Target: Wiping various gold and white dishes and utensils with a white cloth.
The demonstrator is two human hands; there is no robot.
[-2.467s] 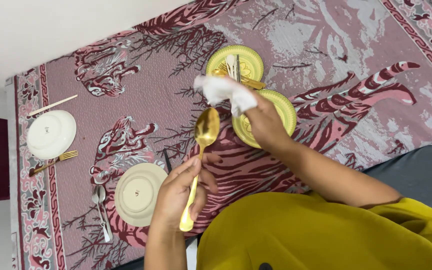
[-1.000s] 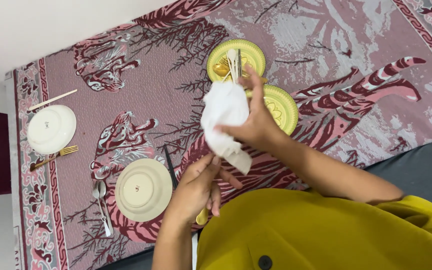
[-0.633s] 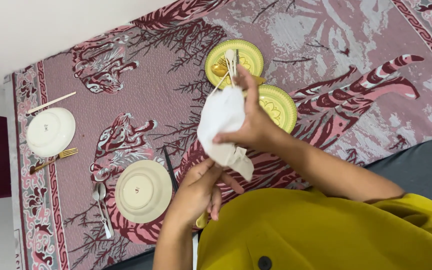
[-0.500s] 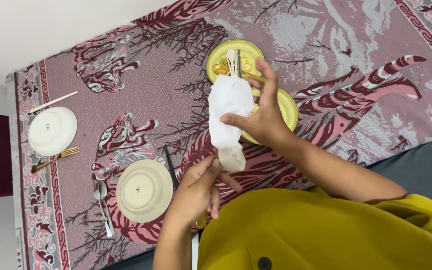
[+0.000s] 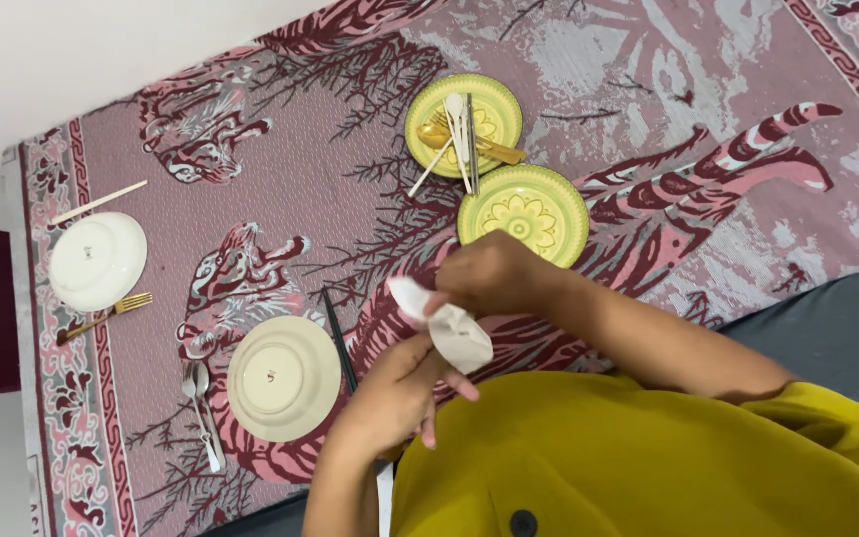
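My right hand (image 5: 494, 278) is closed on a crumpled white cloth (image 5: 449, 328) and presses it down against my left hand (image 5: 395, 398). My left hand is curled in a fist just below the cloth, close to my yellow top. The gold spoon it held in the earlier frames is now hidden under the cloth and fingers. Both hands hover above the near edge of the table, over the pink tiger-pattern tablecloth (image 5: 280, 199).
An empty green-yellow plate (image 5: 559, 199) lies just beyond my hands; a second one (image 5: 499, 99) behind it holds several pieces of cutlery. A white plate (image 5: 283, 378) sits left, with a dark stick (image 5: 340, 338) and silver spoons (image 5: 201, 413) beside it. Another white plate (image 5: 98, 261) and gold fork (image 5: 106, 316) lie far left.
My right hand has brought the cloth down from in front of the green plates onto the spoon and my left hand. The spoon bowl, bare at first, is now covered.
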